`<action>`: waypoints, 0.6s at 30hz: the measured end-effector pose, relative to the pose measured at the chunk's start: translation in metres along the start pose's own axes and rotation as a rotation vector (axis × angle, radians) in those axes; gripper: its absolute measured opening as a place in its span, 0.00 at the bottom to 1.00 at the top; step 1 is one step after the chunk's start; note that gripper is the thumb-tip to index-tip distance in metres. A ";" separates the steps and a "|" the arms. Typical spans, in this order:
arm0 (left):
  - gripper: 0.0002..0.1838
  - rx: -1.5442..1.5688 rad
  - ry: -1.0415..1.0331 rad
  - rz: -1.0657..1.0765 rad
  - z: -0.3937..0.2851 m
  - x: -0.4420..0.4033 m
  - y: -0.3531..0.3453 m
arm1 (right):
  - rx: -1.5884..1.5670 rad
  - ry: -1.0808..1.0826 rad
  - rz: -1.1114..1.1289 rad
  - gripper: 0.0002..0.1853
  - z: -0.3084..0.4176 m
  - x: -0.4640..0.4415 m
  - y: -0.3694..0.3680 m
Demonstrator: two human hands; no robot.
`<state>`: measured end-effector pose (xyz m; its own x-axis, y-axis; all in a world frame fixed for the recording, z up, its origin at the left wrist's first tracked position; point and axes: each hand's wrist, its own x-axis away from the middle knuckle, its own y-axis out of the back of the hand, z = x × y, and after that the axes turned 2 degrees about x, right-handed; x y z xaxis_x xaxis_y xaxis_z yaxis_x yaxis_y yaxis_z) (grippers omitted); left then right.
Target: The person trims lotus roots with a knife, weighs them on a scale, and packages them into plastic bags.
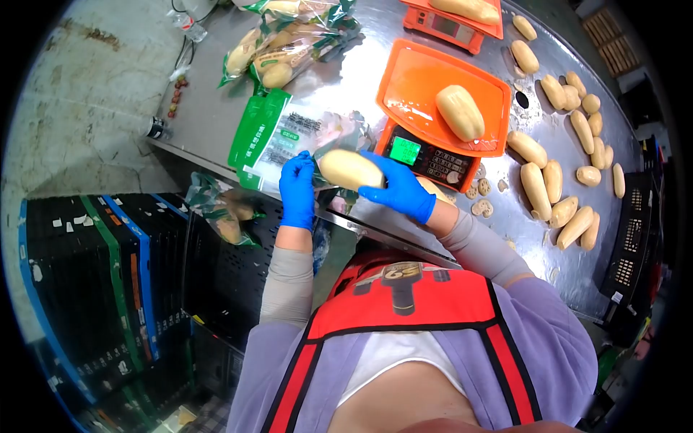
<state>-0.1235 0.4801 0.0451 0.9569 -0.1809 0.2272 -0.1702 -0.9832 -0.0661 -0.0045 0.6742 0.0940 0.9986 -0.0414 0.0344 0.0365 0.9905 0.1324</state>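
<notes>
My right hand [399, 189], in a blue glove, grips a pale lotus root section [351, 170]. The root's left end reaches over the near edge of a clear plastic bag [292, 137] with a green band and a printed lotus flower. At that same edge the gloved fingers of my left hand [297, 191] are pinched together on the bag, which lies on the metal table. Another lotus root [460, 113] rests in the orange pan [411, 72] of a scale with a lit green display [405, 150], just beyond my right hand.
Several loose lotus roots [535, 190] lie across the right of the metal table [498, 245], with cut slices [482, 208] near the scale. Filled bags [278, 54] sit at the far left. Black crates [94, 274] stand below left; one holds a filled bag [227, 216].
</notes>
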 end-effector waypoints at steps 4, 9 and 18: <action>0.02 -0.329 -0.358 0.131 -0.020 0.013 -0.002 | 0.095 -0.024 -0.063 0.35 -0.017 -0.001 -0.009; 0.04 -0.638 -0.743 0.290 -0.028 0.019 -0.017 | 0.319 0.153 -0.235 0.38 -0.024 -0.002 -0.018; 0.05 -0.569 -0.831 0.414 -0.039 0.046 -0.040 | -0.622 -0.236 0.011 0.23 -0.042 -0.001 -0.014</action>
<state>-0.0821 0.5097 0.0958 0.6240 -0.6381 -0.4510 -0.3954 -0.7557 0.5222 -0.0040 0.6663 0.0509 0.9660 0.0118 0.2582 0.1131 0.8790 -0.4632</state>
